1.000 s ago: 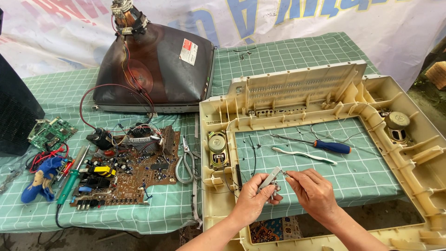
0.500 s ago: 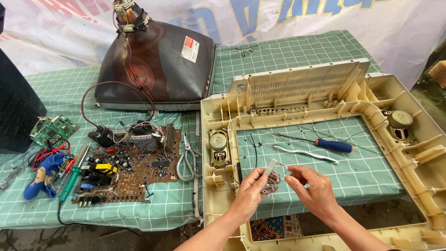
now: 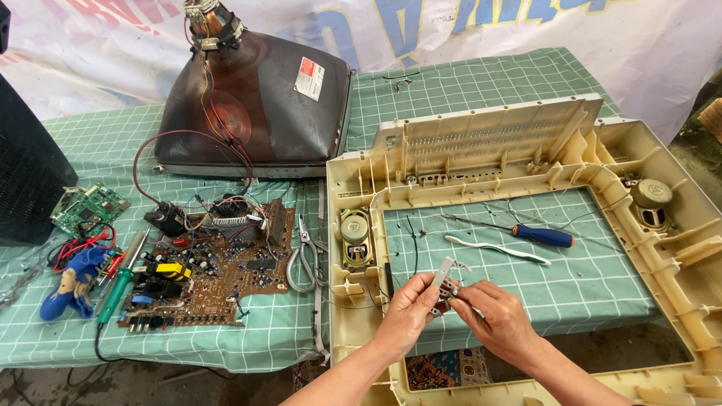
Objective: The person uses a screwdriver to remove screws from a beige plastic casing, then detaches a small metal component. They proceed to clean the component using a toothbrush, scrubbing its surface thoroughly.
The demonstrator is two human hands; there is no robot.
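My left hand point(image 3: 406, 314) and my right hand point(image 3: 496, 319) meet over the lower middle of a cream plastic television front frame point(image 3: 526, 135). Both pinch one small grey part with a thin metal strip point(image 3: 444, 280) between their fingertips. The frame lies flat on a green checked cloth point(image 3: 571, 278). An oval speaker point(image 3: 353, 237) sits in the frame's left side, and a round speaker point(image 3: 650, 201) in its right side. Thin black wires run from the left speaker toward my hands.
A blue-handled screwdriver point(image 3: 526, 233) and a white toothbrush point(image 3: 496, 248) lie inside the frame. A brown circuit board point(image 3: 218, 271), pliers point(image 3: 304, 259), a green soldering iron point(image 3: 116, 289), a small green board point(image 3: 89, 209) and a picture tube point(image 3: 256, 105) are to the left.
Both hands have lifted the small part slightly and turned it; the right fingers have closed onto it again after spreading briefly.
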